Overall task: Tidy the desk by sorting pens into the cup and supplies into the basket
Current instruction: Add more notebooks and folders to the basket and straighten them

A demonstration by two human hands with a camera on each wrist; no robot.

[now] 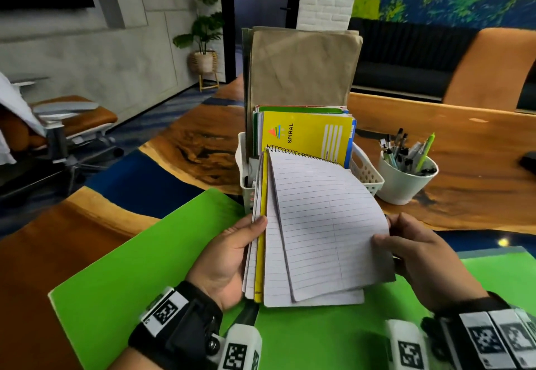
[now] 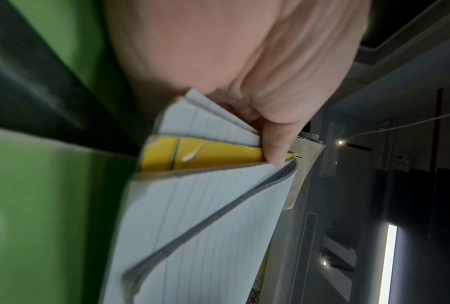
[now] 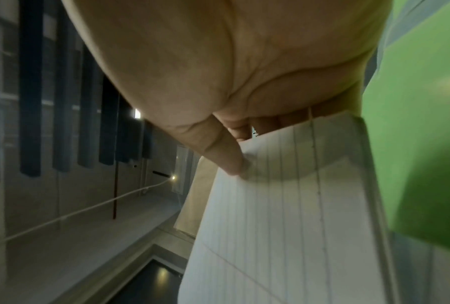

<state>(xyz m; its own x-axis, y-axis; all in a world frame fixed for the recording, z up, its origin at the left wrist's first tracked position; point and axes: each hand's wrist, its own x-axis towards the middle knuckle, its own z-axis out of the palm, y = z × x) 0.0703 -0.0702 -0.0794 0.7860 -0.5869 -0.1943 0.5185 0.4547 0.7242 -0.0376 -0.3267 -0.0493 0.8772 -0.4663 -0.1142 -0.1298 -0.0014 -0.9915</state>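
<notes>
I hold an open spiral notebook [image 1: 316,224] with lined pages and a yellow cover above the green mat [image 1: 145,253]. My left hand [image 1: 232,256] grips its left edge, thumb on the yellow cover [image 2: 205,152] and pages. My right hand [image 1: 412,250] pinches the right edge of a curved bundle of pages [image 3: 283,195]. Just behind the notebook stands the white basket [image 1: 365,169], filled with a yellow spiral notebook [image 1: 307,134], other books and a tan folder [image 1: 301,65]. To its right a white cup [image 1: 406,178] holds several pens [image 1: 406,149].
The wooden desk [image 1: 464,126] stretches behind and to the right. A dark object [image 1: 528,161] lies at the right edge. An orange chair [image 1: 490,68] stands behind the desk, and an office chair [image 1: 66,126] stands on the left.
</notes>
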